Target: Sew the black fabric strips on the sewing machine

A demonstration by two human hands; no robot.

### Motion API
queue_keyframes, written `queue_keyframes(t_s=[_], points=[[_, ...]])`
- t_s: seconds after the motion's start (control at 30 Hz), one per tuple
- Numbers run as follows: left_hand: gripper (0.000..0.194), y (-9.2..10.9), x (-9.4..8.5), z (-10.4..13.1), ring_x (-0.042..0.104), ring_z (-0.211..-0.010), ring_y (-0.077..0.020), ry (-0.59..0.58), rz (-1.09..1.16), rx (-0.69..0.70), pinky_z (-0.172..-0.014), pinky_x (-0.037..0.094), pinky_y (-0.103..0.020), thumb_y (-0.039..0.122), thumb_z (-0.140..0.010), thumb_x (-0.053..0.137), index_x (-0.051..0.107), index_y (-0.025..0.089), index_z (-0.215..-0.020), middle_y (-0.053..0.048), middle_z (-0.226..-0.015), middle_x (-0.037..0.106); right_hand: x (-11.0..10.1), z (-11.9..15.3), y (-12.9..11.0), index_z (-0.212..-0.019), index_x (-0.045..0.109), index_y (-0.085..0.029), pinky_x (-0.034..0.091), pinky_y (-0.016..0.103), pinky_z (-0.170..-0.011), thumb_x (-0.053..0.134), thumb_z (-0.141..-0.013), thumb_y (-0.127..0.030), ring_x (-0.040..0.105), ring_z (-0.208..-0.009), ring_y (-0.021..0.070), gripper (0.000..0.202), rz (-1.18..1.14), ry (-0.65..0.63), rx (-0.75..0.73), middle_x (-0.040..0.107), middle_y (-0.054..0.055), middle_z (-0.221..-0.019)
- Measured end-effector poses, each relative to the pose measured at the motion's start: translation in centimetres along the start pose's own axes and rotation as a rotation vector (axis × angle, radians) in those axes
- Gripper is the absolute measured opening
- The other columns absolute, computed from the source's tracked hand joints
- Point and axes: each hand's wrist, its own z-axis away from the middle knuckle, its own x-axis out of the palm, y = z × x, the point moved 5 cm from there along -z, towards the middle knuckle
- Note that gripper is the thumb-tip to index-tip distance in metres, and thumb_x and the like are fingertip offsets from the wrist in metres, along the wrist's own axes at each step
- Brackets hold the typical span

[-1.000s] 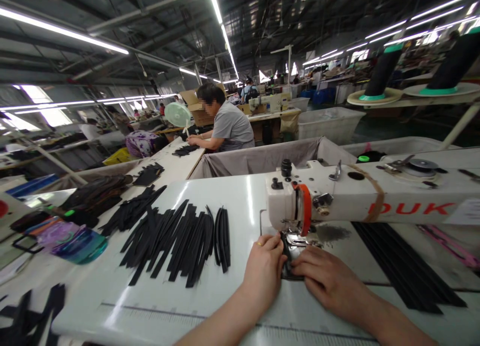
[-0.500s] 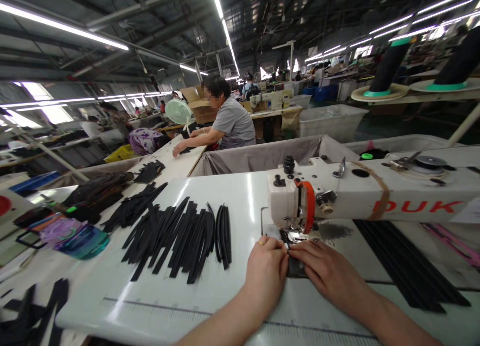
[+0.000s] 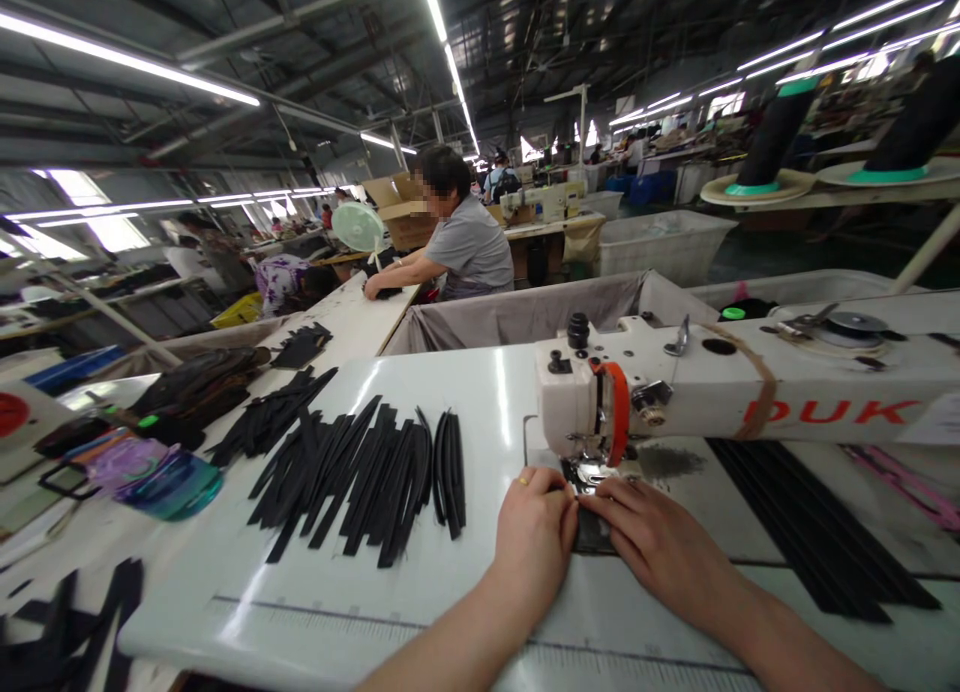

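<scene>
My left hand (image 3: 534,527) is closed, its thumb and fingertips pinched together just in front of the sewing machine's (image 3: 570,392) presser foot (image 3: 595,472). Close beside it, my right hand (image 3: 651,532) has its fingers bent and pressed together, their tips nearly meeting the left ones. What lies between the fingertips is small and mostly covered; I cannot make it out. A dark patch (image 3: 592,535) shows below the fingers on the machine bed. Left of my hands, black fabric strips (image 3: 382,472) lie in loose rows on the pale table (image 3: 300,597).
Longer black strips (image 3: 817,532) lie under the machine arm, near pink-handled scissors (image 3: 900,487). A purple and teal bottle (image 3: 161,477) stands at left. Behind the table is a cloth-lined bin (image 3: 517,307). A co-worker (image 3: 472,247) works at the far table end.
My hands stay almost where they were at the presser foot. The co-worker's hands have shifted slightly right, with dark pieces at them. The view has drifted a little.
</scene>
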Motion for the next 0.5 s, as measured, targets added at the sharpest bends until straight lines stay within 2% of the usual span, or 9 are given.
queue_keyframes(t_s=[0.5], points=[[0.018,0.25,-0.01,-0.14,0.059,-0.091,-0.0245,-0.025,-0.017,-0.013,-0.080,0.051,-0.040,0.011,-0.090,0.053,0.069,0.016,-0.085,-0.007,-0.097,0.067,-0.05,0.07,-0.06,-0.112,0.063,-0.016,0.054,0.038,-0.078,0.046,-0.081,-0.003,0.062,-0.087,0.0227,0.038,0.040,0.014,0.001,0.065,0.009,-0.099]])
